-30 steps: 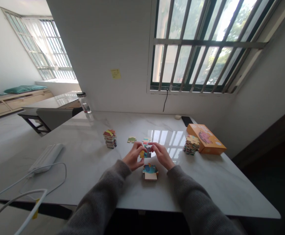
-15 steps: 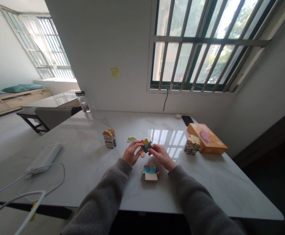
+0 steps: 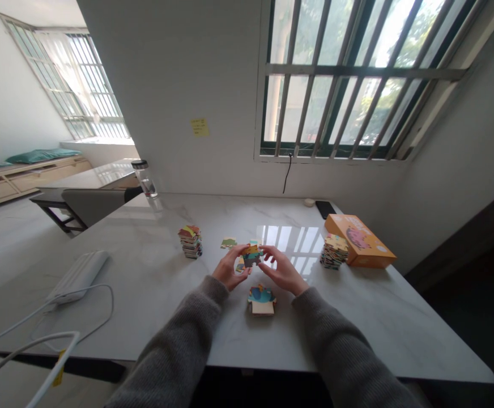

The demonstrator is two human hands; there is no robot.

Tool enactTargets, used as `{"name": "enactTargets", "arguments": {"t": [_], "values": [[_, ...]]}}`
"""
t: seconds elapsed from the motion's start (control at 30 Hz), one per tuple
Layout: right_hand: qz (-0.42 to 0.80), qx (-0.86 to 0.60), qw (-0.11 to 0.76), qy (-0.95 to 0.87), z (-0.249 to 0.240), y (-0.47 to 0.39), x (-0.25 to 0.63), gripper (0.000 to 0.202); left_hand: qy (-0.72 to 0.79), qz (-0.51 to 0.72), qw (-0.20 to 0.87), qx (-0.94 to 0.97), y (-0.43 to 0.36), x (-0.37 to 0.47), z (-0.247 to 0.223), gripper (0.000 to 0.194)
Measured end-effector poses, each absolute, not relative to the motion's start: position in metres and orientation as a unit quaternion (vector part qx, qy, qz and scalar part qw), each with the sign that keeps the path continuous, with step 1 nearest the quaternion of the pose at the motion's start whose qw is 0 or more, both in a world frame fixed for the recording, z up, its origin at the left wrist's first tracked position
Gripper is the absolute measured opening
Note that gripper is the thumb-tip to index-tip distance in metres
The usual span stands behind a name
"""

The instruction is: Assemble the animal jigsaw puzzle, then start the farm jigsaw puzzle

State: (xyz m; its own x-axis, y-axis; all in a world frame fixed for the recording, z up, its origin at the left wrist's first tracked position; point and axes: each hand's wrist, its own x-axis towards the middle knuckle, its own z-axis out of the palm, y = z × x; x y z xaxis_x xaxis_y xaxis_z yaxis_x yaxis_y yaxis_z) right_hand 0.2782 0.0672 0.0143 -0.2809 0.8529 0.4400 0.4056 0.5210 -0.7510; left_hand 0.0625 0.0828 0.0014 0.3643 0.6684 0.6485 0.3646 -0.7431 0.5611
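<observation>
Jigsaw piece [image 3: 253, 257] is pinched at its edges by left hand [image 3: 231, 270] and right hand [image 3: 284, 272], so sloppy fingertips could easily drop it onto the loose pieces [image 3: 241, 265] tbh.

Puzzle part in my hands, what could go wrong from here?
The puzzle part is over loose pieces, so a slip in the left hand's grip could knock them askew. The tall, uneven left stack might topple if the left sleeve brushed it. The right stack could spill if bumped.
</observation>
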Motion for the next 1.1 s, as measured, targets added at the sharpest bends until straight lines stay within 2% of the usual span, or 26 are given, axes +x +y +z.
{"name": "enactTargets", "arguments": {"t": [0.07, 0.13, 0.4, 0.6, 0.73, 0.87, 1.0, 1.1], "values": [[0.204, -0.399, 0.434, -0.782, 0.017, 0.066, 0.284, 0.055, 0.319, 0.457, 0.167, 0.813, 0.084, 0.061, 0.000, 0.065], [0.170, -0.376, 0.425, -0.806, 0.020, 0.064, 0.287, 0.058, 0.316, 0.446, 0.168, 0.820, 0.084, 0.060, -0.001, 0.063], [0.125, -0.346, 0.383, -0.847, 0.018, 0.065, 0.284, 0.052, 0.279, 0.440, 0.186, 0.833, 0.083, 0.063, -0.001, 0.057], [0.084, -0.383, 0.399, -0.829, 0.015, 0.069, 0.289, 0.050, 0.323, 0.472, 0.171, 0.802, 0.083, 0.055, 0.002, 0.064], [0.075, -0.393, 0.414, -0.818, 0.013, 0.071, 0.290, 0.045, 0.366, 0.491, 0.155, 0.776, 0.085, 0.037, 0.004, 0.043], [0.102, -0.396, 0.422, -0.809, 0.006, 0.073, 0.289, 0.042, 0.413, 0.453, 0.136, 0.778, 0.080, 0.006, -0.002, 0.025], [0.144, -0.404, 0.435, -0.792, 0.000, 0.079, 0.289, 0.038, 0.443, 0.400, 0.138, 0.791, 0.071, -0.031, -0.016, 0.019], [0.159, -0.407, 0.426, -0.792, -0.001, 0.087, 0.290, 0.033, 0.440, 0.359, 0.157, 0.808, 0.066, -0.049, -0.026, 0.027]]}}
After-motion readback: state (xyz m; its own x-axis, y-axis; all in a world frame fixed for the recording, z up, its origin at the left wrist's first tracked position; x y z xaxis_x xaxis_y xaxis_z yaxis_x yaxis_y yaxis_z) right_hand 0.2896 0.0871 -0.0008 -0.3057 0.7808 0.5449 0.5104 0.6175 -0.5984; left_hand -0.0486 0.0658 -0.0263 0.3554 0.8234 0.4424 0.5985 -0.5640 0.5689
